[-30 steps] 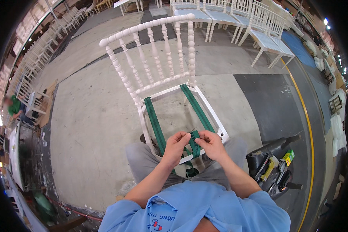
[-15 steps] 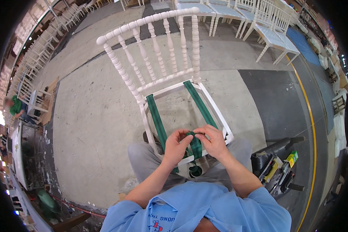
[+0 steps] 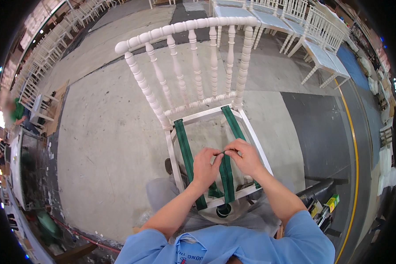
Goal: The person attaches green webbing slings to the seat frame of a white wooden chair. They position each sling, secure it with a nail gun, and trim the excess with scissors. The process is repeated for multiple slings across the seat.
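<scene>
While the light blue shirt (image 3: pixel 259 237) occupies the lower edge, dark lettering (image 3: pixel 194 255) shows on its front, partly cut by that edge. Before it, a green loop (image 3: pixel 223 207) hangs just under the front rail of the white chair (image 3: pixel 202 115), which stands between the person's knees. Over this rail lies the middle green strap (image 3: pixel 226 180); its upper end is pinched between the fingertips of the left hand (image 3: pixel 206 166) and right hand (image 3: pixel 245 158), which meet above the seat opening. The left strap (image 3: pixel 185 145) and the right strap (image 3: pixel 234 123) lie at both sides. On the right is a yellow-green box (image 3: pixel 333 202), its print too small for reading. Beyond the turned backrest (image 3: pixel 189 28), other white chairs (image 3: pixel 321 57) stand in rows; far left, a person in green (image 3: pixel 18 110) is near white furniture.
</scene>
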The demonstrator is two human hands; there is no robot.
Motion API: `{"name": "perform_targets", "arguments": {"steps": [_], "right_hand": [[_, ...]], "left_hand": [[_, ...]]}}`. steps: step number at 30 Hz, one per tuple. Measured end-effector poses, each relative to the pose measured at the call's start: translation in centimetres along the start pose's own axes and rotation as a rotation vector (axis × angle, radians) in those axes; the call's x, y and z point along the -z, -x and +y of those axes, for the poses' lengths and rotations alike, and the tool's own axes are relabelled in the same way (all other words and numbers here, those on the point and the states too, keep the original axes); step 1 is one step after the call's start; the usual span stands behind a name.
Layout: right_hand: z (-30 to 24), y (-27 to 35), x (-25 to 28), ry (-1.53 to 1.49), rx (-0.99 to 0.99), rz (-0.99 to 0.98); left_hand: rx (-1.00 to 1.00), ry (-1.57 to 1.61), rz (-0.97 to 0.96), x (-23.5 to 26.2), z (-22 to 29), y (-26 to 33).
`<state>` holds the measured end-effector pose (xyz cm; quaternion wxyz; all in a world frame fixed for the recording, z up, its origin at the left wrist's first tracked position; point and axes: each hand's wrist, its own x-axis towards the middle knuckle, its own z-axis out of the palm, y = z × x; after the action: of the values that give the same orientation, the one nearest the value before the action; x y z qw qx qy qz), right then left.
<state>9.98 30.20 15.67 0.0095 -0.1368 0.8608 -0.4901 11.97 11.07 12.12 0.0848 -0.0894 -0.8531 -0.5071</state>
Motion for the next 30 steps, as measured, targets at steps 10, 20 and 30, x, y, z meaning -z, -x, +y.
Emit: {"name": "perform_targets", "arguments": {"steps": [10, 20, 30], "right_hand": [[12.9, -17.7, -7.0, 0.229, -0.218, -0.064], [16.5, -23.2, -11.3, 0.547, -0.191, -0.112], [16.4, -22.3, -9.9, 0.345, -0.294, -0.021]], "left_hand": [[0.203, -0.242, -0.099, -2.4, -11.3, -9.2], [-0.062, -0.470, -0.062, -4.0, -15.8, -10.8], [-0.035, -0.553, -0.160, -6.0, -16.6, -12.1]]}}
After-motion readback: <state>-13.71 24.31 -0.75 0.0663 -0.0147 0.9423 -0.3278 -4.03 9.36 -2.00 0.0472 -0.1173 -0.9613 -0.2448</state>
